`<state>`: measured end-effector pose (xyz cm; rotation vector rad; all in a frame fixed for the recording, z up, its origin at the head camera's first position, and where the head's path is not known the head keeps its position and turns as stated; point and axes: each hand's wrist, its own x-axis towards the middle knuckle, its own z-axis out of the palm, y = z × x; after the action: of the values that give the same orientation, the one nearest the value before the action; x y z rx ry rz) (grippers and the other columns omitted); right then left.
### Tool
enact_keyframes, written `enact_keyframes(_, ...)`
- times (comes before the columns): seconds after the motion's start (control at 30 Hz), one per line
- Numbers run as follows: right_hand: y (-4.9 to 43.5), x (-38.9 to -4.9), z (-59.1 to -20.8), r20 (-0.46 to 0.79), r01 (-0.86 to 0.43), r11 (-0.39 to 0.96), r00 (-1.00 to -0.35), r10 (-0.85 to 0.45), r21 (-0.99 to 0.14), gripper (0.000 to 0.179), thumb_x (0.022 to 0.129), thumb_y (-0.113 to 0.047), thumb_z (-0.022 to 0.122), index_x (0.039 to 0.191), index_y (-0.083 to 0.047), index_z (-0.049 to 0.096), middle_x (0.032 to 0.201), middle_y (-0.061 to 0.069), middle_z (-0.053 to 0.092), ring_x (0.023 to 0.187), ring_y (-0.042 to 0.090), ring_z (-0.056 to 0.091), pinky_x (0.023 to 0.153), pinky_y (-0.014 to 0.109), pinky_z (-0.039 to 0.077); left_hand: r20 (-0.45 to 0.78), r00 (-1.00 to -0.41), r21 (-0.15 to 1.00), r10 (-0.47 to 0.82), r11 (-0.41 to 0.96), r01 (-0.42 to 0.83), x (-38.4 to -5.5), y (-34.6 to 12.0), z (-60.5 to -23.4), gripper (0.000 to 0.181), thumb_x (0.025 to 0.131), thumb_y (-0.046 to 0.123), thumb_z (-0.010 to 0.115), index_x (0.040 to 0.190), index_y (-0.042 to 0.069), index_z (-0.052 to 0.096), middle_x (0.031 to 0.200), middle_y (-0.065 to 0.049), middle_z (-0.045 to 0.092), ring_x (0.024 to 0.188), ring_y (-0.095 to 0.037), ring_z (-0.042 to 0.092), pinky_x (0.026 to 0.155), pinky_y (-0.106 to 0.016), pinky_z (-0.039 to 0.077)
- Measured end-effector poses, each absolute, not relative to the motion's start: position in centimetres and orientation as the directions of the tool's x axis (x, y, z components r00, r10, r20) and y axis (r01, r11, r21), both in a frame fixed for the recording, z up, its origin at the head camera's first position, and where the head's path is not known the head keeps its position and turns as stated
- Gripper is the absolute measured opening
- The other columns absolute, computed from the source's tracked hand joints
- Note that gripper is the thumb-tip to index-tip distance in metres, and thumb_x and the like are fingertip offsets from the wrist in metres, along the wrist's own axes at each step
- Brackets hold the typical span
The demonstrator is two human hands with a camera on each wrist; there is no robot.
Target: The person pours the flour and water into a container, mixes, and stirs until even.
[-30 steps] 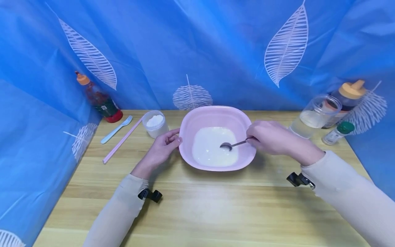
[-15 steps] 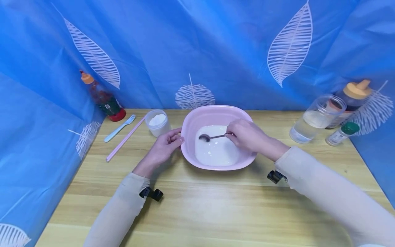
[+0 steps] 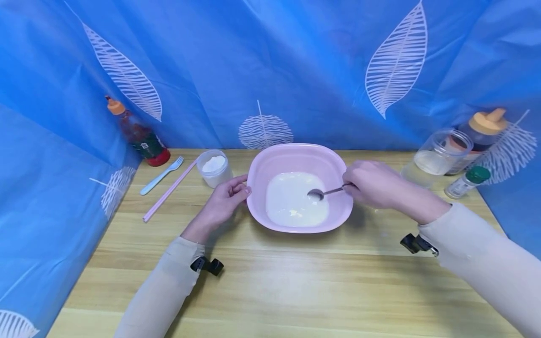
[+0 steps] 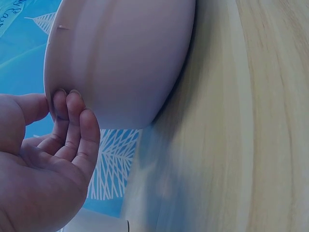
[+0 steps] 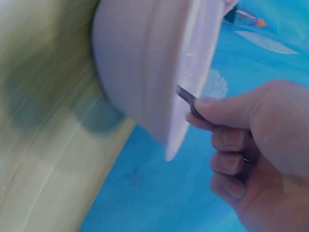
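A pink basin point(image 3: 296, 155) holds a pool of white liquid point(image 3: 291, 202). My left hand point(image 3: 226, 199) pinches the basin's left rim, thumb on the outer edge side and fingertips under the lip, as the left wrist view shows. At the right rim my right hand point(image 3: 374, 185) grips the handle of a metal spoon point(image 3: 316, 194), its fingers curled round it. The spoon's bowl sits at the surface of the white liquid, right of the middle. In the right wrist view only part of the spoon's handle point(image 5: 186, 95) shows; its bowl is hidden behind the basin wall.
Left of the basin stand a jar of white powder point(image 3: 214, 169), a pink stick point(image 3: 170, 190), a light blue fork point(image 3: 162, 175) and a red sauce bottle point(image 3: 145, 141). At right are a clear cup of water point(image 3: 437, 152), a yellow-capped bottle point(image 3: 486, 126) and a green-capped shaker point(image 3: 467, 181).
My right hand swept the spoon leftward across the basin, then back right to the right rim. The left hand has kept its hold on the basin's rim.
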<state>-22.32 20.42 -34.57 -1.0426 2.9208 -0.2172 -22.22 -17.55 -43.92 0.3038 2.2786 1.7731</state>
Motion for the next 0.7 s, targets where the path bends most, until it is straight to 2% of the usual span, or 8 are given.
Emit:
enact_keyframes(0.1, 20.1, -21.6, -34.6, 0.017, -0.671, 0.712, -0.730, -0.683, -0.205, 0.026, 0.092, -0.002, 0.074, 0.074, -0.019, 0.067, 0.075, -0.005, 0.059, 0.071, 0.014, 0.052, 0.067, 0.035, 0.048, -0.060, -0.951, 0.971, 0.305, 0.237, 0.015, -22.2, -17.5, -43.8, 0.053, 0.111, 0.009, 0.057, 0.160, -0.006, 0.044, 0.108, -0.017, 0.071, 0.089, -0.010, 0.070, 0.087, -0.023, 0.062)
enact_keyframes(0.2, 19.1, -21.3, -35.4, 0.029, -0.691, 0.664, -0.699, -0.714, -0.286, 0.025, 0.094, -0.002, 0.075, 0.076, -0.018, 0.069, 0.074, -0.007, 0.059, 0.070, 0.009, 0.050, 0.068, 0.032, 0.047, -0.062, -0.949, 0.972, 0.310, 0.234, 0.013, -22.1, -17.4, -43.7, 0.053, 0.111, 0.009, 0.057, 0.160, -0.006, 0.044, 0.110, -0.019, 0.071, 0.090, -0.011, 0.071, 0.089, -0.025, 0.063)
enact_keyframes(0.33, 17.2, -21.9, -37.0, 0.068, -0.684, 0.646, -0.703, -0.708, -0.339, 0.016, 0.097, -0.007, 0.077, 0.083, -0.015, 0.075, 0.076, -0.006, 0.064, 0.070, 0.007, 0.051, 0.068, 0.030, 0.048, -0.064, -0.949, 0.971, 0.307, 0.238, 0.012, -22.1, -17.4, -43.7, 0.053, 0.111, 0.010, 0.057, 0.160, -0.005, 0.044, 0.110, -0.018, 0.071, 0.091, -0.011, 0.071, 0.091, -0.031, 0.064)
enact_keyframes(0.5, 15.8, -23.4, -38.1, 0.137, -0.670, 0.680, -0.735, -0.664, -0.297, 0.009, 0.098, -0.007, 0.077, 0.088, -0.008, 0.078, 0.079, 0.001, 0.072, 0.072, 0.014, 0.058, 0.070, 0.034, 0.054, -0.068, -0.951, 0.971, 0.302, 0.239, 0.006, -22.1, -17.3, -43.8, 0.052, 0.111, 0.009, 0.057, 0.160, -0.004, 0.045, 0.109, -0.016, 0.072, 0.091, -0.011, 0.071, 0.092, -0.032, 0.064)
enact_keyframes(0.7, 17.3, -24.8, -37.3, 0.110, -0.588, 0.782, -0.808, -0.578, -0.209, 0.020, 0.099, -0.004, 0.069, 0.080, -0.009, 0.072, 0.076, 0.004, 0.068, 0.073, 0.023, 0.060, 0.070, 0.043, 0.055, -0.070, -0.952, 0.969, 0.299, 0.245, 0.006, -22.1, -17.4, -43.7, 0.053, 0.111, 0.011, 0.058, 0.160, -0.004, 0.045, 0.108, -0.015, 0.071, 0.091, -0.012, 0.070, 0.094, -0.036, 0.064)
